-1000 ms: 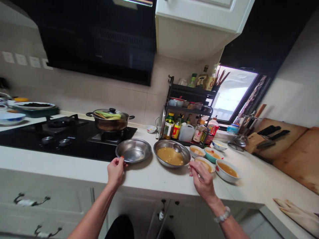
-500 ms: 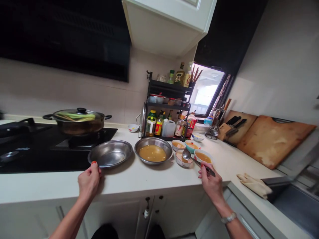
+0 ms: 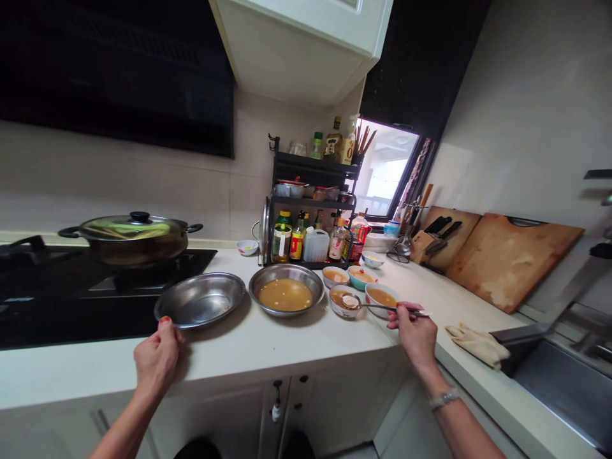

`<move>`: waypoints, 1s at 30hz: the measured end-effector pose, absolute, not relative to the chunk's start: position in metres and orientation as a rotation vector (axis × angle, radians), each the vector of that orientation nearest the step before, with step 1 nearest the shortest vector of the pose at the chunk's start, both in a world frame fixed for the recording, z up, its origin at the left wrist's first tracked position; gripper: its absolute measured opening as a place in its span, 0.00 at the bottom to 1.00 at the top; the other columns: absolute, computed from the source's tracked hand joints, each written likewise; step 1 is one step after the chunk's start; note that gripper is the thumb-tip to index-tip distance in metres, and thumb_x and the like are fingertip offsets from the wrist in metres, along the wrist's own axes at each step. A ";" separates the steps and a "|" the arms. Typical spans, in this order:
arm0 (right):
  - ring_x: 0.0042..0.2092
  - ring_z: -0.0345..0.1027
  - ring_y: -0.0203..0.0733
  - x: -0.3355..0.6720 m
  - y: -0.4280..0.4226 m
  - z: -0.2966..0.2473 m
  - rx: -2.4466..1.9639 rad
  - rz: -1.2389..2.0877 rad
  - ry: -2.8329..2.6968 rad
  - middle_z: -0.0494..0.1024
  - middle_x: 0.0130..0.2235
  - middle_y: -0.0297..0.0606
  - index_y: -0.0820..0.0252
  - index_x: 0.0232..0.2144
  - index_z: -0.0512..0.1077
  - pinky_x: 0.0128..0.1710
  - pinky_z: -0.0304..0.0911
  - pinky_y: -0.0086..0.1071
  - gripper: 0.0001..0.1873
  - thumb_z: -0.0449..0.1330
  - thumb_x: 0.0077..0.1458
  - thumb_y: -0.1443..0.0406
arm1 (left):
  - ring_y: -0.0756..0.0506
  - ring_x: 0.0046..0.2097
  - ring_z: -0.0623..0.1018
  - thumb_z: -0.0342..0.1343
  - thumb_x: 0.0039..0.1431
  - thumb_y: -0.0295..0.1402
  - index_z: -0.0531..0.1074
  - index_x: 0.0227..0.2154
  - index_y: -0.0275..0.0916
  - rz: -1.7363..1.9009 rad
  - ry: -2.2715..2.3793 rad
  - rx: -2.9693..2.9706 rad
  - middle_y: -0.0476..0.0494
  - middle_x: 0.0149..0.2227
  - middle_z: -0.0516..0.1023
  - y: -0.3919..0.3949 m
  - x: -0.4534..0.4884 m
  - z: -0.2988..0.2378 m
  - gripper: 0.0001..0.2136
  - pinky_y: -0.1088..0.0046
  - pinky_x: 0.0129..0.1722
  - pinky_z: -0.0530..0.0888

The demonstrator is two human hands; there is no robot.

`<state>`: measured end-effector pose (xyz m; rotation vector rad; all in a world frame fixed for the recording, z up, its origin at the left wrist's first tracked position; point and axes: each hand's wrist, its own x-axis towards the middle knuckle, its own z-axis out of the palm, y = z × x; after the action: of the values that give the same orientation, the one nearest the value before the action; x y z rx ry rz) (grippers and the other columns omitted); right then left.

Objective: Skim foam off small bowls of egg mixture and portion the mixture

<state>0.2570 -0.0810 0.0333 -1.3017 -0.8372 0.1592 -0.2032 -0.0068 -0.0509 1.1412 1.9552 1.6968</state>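
Note:
My left hand [image 3: 157, 354] grips the near rim of a shallow metal dish [image 3: 198, 299], thumb on top; only a small bit of something shows inside. In my right hand [image 3: 415, 335] is a metal spoon [image 3: 375, 306], held by its handle and lying nearly level. Its bowl is over the nearest small bowl [image 3: 345, 310], which has brown liquid in it. Close beside stand a white bowl [image 3: 381, 297], a turquoise-rimmed bowl [image 3: 362, 276] and another small bowl [image 3: 336, 275], all with brownish liquid. Between my hands sits a metal basin [image 3: 285, 312] of brown liquid with pale bits.
A lidded pot [image 3: 138, 245] with green vegetables stands on the black stove [image 3: 43, 319] at left. Behind the bowls is a black rack [image 3: 313, 203] of bottles. Cutting boards [image 3: 516, 261], a knife block [image 3: 421, 245], a cloth [image 3: 478, 345] and the sink [image 3: 564, 382] are at right.
The spoon has turned from slanting to nearly level, and its bowl now shows pale contents over the small bowl. My left hand still holds the dish. The whole view has shifted slightly.

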 end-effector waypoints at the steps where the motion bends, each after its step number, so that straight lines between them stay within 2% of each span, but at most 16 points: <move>1: 0.16 0.67 0.41 0.257 -0.082 0.035 -1.310 0.154 -0.848 0.73 0.16 0.34 0.60 0.28 0.67 0.15 0.64 0.30 0.21 0.62 0.41 0.49 | 0.48 0.16 0.63 0.43 0.57 0.46 0.63 0.12 0.40 1.674 1.962 1.149 0.50 0.09 0.60 -0.008 -0.203 -0.050 0.22 0.73 0.18 0.60; 12: 0.17 0.66 0.40 0.265 -0.073 0.046 -1.194 0.213 -0.757 0.72 0.16 0.33 0.60 0.29 0.67 0.14 0.63 0.30 0.18 0.64 0.39 0.54 | 0.47 0.18 0.65 0.41 0.58 0.48 0.62 0.11 0.41 1.599 1.960 1.207 0.49 0.10 0.61 -0.007 -0.204 -0.050 0.24 0.72 0.20 0.61; 22: 0.18 0.67 0.39 0.222 -0.049 0.070 -1.116 0.329 -0.849 0.72 0.17 0.33 0.61 0.26 0.67 0.15 0.63 0.28 0.20 0.65 0.39 0.52 | 0.48 0.20 0.64 0.37 0.60 0.46 0.60 0.12 0.41 1.572 1.920 1.299 0.50 0.11 0.60 -0.012 -0.202 -0.048 0.24 0.72 0.23 0.61; 26: 0.16 0.65 0.38 0.198 -0.034 0.060 -1.137 0.375 -0.977 0.71 0.17 0.33 0.61 0.27 0.66 0.14 0.62 0.28 0.21 0.63 0.42 0.49 | 0.47 0.21 0.65 0.36 0.60 0.45 0.60 0.11 0.41 1.550 1.951 1.380 0.49 0.11 0.60 -0.009 -0.203 -0.048 0.24 0.72 0.25 0.61; 30: 0.17 0.65 0.36 0.177 -0.033 0.042 -1.155 0.326 -1.243 0.71 0.19 0.32 0.62 0.33 0.68 0.16 0.63 0.28 0.19 0.57 0.51 0.51 | 0.48 0.21 0.64 0.40 0.57 0.44 0.59 0.11 0.41 1.568 2.014 1.462 0.49 0.11 0.60 -0.009 -0.199 -0.055 0.22 0.73 0.25 0.60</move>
<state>0.1773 -0.0328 0.0422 -1.1552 -1.2431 0.3256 -0.1988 -0.0089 -0.0551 1.4617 2.0140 1.5679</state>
